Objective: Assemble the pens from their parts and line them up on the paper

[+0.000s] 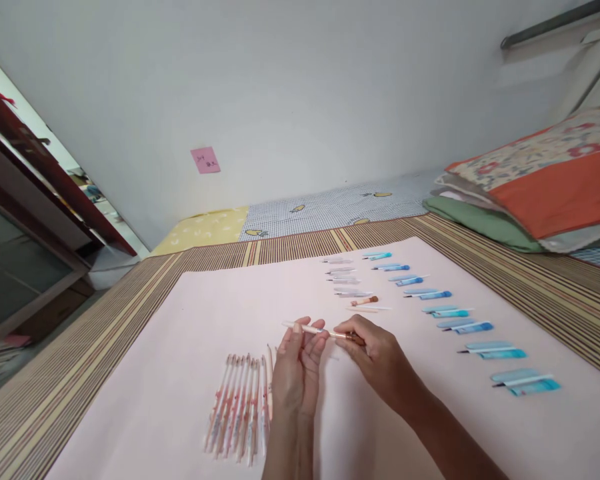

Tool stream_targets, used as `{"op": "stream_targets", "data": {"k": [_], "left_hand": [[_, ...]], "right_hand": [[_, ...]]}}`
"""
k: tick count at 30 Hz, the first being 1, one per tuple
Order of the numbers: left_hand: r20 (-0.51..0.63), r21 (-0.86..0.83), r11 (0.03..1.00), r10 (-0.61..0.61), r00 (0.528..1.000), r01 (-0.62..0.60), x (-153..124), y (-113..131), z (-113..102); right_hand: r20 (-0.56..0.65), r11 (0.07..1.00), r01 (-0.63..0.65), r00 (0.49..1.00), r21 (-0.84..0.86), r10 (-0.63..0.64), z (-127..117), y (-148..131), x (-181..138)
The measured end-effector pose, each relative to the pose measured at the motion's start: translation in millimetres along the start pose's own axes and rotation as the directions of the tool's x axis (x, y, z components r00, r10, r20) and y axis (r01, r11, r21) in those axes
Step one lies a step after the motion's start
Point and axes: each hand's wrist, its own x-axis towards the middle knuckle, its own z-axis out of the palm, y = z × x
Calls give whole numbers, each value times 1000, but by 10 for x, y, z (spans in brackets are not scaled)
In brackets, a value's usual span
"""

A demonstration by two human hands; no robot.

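A slim pen (310, 329) with a white front part and a brown rear end is held level between both hands above the white sheet. My left hand (293, 373) pinches its white part, with the tip pointing left. My right hand (380, 350) grips the brown end. Below and left of my left hand lies a row of several pale pens with pink and red patterns (235, 407), partly hidden by that forearm. Just beyond my right hand lie a brown-and-peach pen part (364, 301) and a thin white refill (375, 308).
Disassembled blue pens (467, 326) lie in a slanting column on the right. Several pale grey pen parts (350, 292) form another column beside them. Under the white sheet (180, 347) is a striped mat (290, 247). Folded bedding (555, 193) is stacked at the right, against the wall.
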Motion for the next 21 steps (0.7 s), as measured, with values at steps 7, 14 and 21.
{"op": "stream_targets", "data": {"k": [7,14,21], "left_hand": [[112,80,997,7,994,-16,-64,61,40],[74,71,997,34,997,-40,-35,9,35],[216,180,979,60,975,-100,-90,-10,69]], "right_hand": [[224,912,-325,936,251,272,48,29,17],[-37,999,49,998,-19,-50,80,16,-11],[243,902,-297,943,314,226,42,32,17]]}}
